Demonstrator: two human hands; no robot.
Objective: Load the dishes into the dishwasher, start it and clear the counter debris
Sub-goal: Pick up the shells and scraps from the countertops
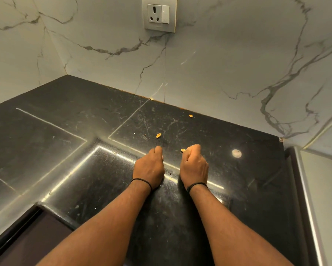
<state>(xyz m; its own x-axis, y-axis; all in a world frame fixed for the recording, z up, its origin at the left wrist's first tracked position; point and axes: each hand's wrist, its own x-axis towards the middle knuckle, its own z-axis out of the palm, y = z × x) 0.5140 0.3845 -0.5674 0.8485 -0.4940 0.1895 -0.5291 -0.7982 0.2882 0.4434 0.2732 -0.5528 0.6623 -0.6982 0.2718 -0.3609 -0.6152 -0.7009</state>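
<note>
Small orange-yellow shell pieces lie scattered on the black stone counter [84, 131]. One shell piece [158, 135] rests just beyond my hands, another shell piece [190, 115] lies farther back, and a third shell bit [151, 99] sits against the wall joint. My right hand [194, 164] is curled, with a shell piece [183, 150] pinched at its fingertips just over the counter. My left hand [149, 166] rests beside it on the counter, knuckles up and fingers curled under. Nothing shows in the left hand; its palm is hidden.
Marble-patterned walls meet in a corner behind the counter, with a socket and switch plate [159, 15] high on the back wall. A pale round spot [236, 153] marks the counter to the right. A dark cabinet front [27, 237] lies below the counter's near-left edge, and a raised ledge [303, 189] bounds the right.
</note>
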